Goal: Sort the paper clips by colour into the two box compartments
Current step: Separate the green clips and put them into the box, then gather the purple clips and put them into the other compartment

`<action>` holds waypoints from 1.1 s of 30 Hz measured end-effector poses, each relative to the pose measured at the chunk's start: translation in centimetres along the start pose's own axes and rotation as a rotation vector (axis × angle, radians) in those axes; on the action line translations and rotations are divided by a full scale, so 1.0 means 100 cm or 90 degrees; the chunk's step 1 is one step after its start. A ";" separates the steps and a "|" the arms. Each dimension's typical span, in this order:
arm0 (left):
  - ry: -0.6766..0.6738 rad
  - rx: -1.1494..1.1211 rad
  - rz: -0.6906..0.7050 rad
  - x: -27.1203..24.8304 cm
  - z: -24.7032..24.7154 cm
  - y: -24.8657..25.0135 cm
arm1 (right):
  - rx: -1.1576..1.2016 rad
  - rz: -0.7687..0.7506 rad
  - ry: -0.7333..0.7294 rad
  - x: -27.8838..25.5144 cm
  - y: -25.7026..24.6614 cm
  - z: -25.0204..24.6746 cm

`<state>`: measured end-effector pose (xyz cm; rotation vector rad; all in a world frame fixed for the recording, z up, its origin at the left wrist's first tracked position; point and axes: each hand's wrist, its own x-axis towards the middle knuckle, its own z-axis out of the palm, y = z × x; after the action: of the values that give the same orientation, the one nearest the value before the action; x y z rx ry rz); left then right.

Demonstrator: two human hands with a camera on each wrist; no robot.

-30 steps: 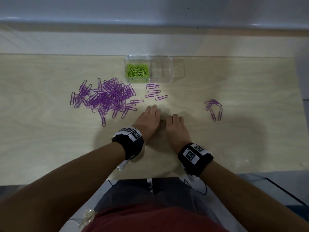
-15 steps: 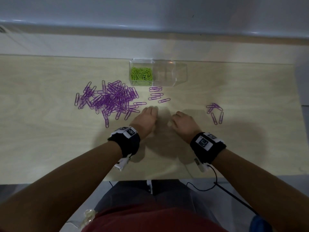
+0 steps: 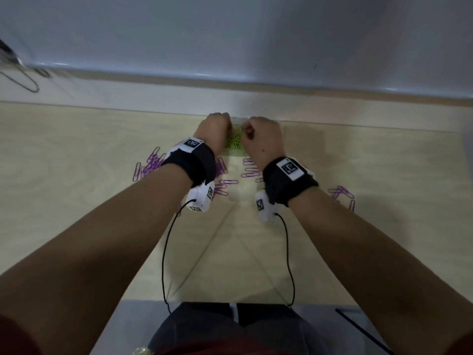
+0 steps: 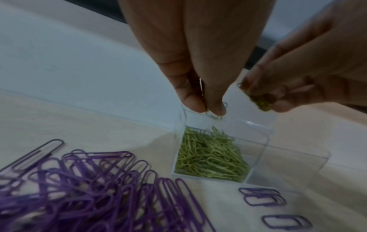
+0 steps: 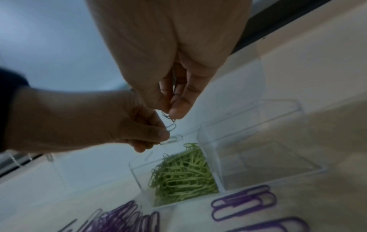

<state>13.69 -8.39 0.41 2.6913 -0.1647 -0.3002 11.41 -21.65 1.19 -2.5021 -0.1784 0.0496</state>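
Fingers (image 4: 216,108) of the left hand (image 3: 215,131) and right hand (image 3: 262,139) are pinching green clips (image 4: 258,100) directly over the box (image 5: 258,141). Beneath them its green compartment (image 4: 210,158) is holding a pile, its neighbour sitting bare. Purple clips (image 4: 89,185) are still lying outward on the desk (image 3: 76,201), waiting to be sorted.

We hold both forearms stretched forward, wrists banded in black. Our left hand (image 3: 214,129) and right hand (image 3: 261,139) sit close together, knuckles up, fingers curled and pinched downward.
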 end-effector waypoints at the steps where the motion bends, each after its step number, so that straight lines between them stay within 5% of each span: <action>1: -0.005 0.007 0.007 0.002 0.000 -0.002 | -0.057 0.005 -0.026 0.009 -0.004 0.005; 5: 0.009 -0.038 0.063 -0.001 -0.002 -0.016 | -0.151 -0.011 -0.131 0.010 -0.004 0.011; 9: 0.115 -0.111 0.141 -0.028 0.002 -0.015 | -0.012 -0.038 -0.039 -0.037 0.037 -0.006; 12: 0.050 -0.097 0.217 -0.060 0.028 0.005 | -0.026 0.148 0.001 -0.090 0.095 -0.029; 16: -0.104 0.004 0.154 -0.079 0.074 0.036 | -0.134 0.380 0.053 -0.149 0.163 -0.054; 22: -0.074 0.086 0.063 -0.069 0.104 0.055 | -0.157 0.503 0.037 -0.156 0.177 -0.046; 29: -0.034 -0.018 0.091 -0.061 0.117 0.056 | -0.062 0.388 0.090 -0.149 0.151 -0.028; 33: -0.038 -0.009 0.102 -0.061 0.119 0.057 | -0.071 0.285 0.023 -0.143 0.142 -0.026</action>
<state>4.56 -17.24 -6.55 2.6368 -0.3911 -0.3311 -0.90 -36.52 -5.20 -2.6040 0.4062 0.1812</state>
